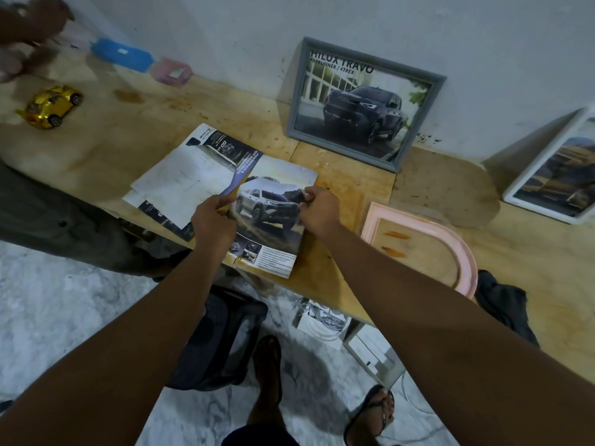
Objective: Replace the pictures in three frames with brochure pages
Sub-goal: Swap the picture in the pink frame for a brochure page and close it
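1 brochure on stained ply bench, white wall bhd.

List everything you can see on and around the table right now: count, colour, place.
Brochure: one, open at a pale truck, table's front edge.
Loose pages: several, white, left of brochure.
Grey frame: one, dark truck picture, leaning on wall.
White frame: one, leaning on wall, far right.
Pink frame: one, empty, flat, right of brochure.
Toy car: one, gold, table's left.
Blue box: one, back left.
Pink box: one, beside blue box.
Cloth: one, dark, table's right.
Bag: one, dark, on floor.
Table: one, wood.
Left hand: fingers grip brochure's left edge.
Right hand: fingers pinch open page.
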